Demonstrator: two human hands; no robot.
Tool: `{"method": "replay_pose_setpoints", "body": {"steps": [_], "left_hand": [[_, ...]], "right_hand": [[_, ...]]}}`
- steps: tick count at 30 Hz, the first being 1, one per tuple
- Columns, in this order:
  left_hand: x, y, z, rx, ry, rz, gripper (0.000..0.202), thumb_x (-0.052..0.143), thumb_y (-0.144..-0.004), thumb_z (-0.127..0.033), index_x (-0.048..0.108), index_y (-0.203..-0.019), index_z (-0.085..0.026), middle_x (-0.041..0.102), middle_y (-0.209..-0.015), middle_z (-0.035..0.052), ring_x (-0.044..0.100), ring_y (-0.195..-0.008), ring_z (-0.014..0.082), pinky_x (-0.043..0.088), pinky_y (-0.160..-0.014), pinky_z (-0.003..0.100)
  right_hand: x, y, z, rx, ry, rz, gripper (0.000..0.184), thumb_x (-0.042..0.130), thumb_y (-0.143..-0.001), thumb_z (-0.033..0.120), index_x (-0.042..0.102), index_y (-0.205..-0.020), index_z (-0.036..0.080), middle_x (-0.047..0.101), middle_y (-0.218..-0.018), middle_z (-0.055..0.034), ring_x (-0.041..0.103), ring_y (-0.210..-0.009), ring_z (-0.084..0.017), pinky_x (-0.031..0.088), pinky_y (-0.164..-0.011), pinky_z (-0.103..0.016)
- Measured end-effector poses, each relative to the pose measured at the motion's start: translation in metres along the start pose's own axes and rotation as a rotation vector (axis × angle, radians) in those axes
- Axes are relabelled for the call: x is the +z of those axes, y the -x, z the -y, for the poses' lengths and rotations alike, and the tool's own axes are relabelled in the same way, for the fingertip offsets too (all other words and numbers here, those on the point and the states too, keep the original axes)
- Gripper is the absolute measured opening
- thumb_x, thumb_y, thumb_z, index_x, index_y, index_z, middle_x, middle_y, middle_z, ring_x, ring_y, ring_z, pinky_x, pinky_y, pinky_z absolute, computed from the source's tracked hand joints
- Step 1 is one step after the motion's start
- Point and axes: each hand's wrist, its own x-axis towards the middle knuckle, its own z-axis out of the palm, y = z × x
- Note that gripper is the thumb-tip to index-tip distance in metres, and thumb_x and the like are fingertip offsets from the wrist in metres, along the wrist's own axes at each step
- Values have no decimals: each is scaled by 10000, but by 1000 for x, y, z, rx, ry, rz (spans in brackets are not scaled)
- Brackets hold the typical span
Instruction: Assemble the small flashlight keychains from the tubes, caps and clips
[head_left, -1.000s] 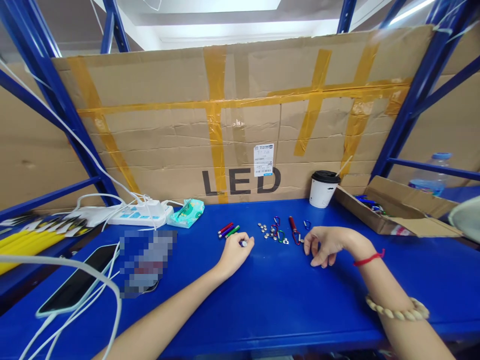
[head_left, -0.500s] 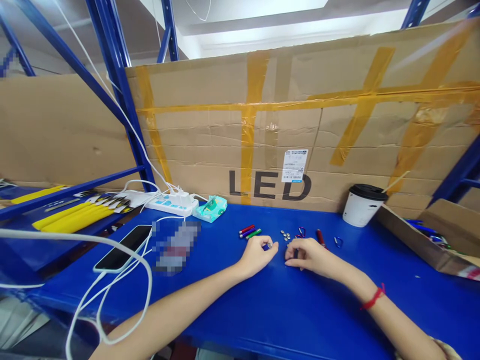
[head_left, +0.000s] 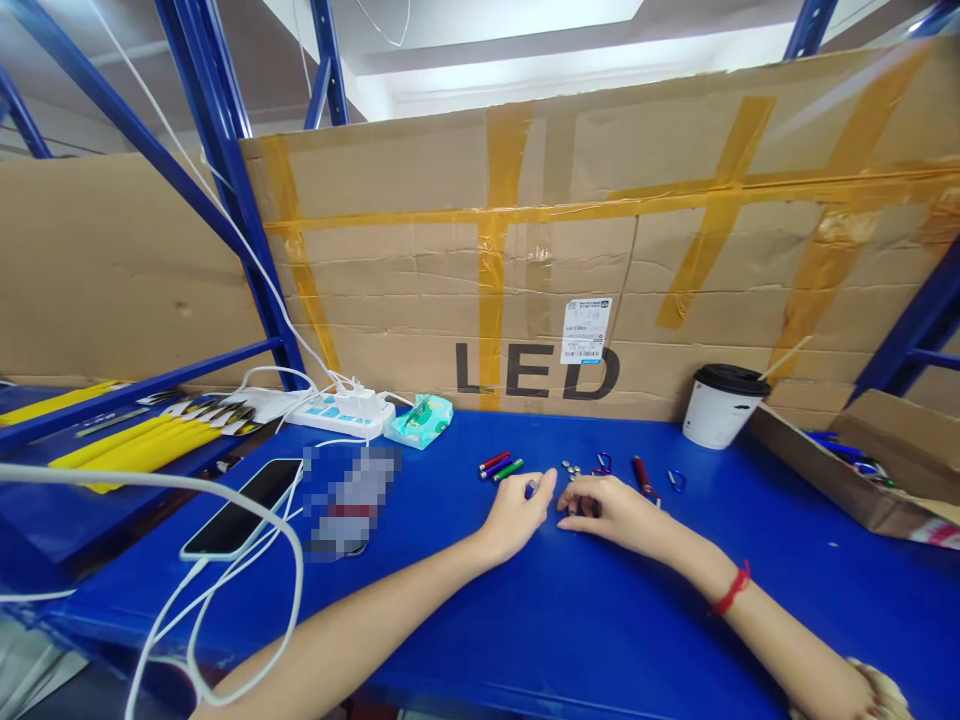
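Left hand (head_left: 516, 516): resting on the blue counter (head_left: 570, 620), fingers closed on a small blue cylinder (head_left: 531, 488). Only the cylinder's far end shows between thumb and forefinger, and its long axis appears to run away from the person, toward the back wall. Right hand (head_left: 609, 510): lying just beside the left, fingers curled low, tips turned toward the cylinder and close to the left thumb; whether anything is held beneath it cannot be told. Red cord (head_left: 731, 590) at the right wrist. Just beyond both hands, slightly nearer the right: a cluster of silver button cells (head_left: 571, 468), coloured carabiners (head_left: 602, 462), a red cylinder (head_left: 640, 474), and one blue carabiner (head_left: 676, 480) lying apart. Beyond the left hand: three slim cylinders (head_left: 501, 465) in red, purple and green, side by side and slanted. Further right: lidded paper cup (head_left: 724, 410) and an open cardboard box (head_left: 840, 465) with small parts inside. Further left: wipes pack (head_left: 420, 418), power strip (head_left: 343, 410), phone (head_left: 240, 495) on a white cable, and yellow tools (head_left: 127, 445) on the adjoining shelf. Backing: taped cardboard sheet (head_left: 675, 260) marked LED.
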Motion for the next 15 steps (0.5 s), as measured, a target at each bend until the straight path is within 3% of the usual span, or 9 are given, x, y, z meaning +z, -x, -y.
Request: {"method": "replay_pose_setpoints", "body": {"steps": [5,11,15], "left_hand": [[1,2,-1,-71,131,29,514,314,-795,-632,347,-539,-188,336,-373,-70,298,-341,61,244,-395,203],[0,1,4,-16,159,-89,495,298,-829,-588,392,-564,-181,424,-445,-43,350,-360,67,279,-396,204],[0,0,7,-32,122,-82,541,256,-831,-604,431,-554,-174,451,-468,-30,396,-377,75,312,-406,203]], "right_hand": [[-3,1,7,-6,49,-16,277,523,-815,434,642,-816,183,640,-751,-40,571,-648,-153,421,-598,-248],[-3,2,7,0,66,-13,284,472,-848,422,637,-838,191,649,-791,-41,581,-689,-158,425,-626,-253],[-2,2,7,2,98,-4,258,450,-867,391,628,-871,203,641,-838,-39,583,-736,-166,435,-666,-270]]}}
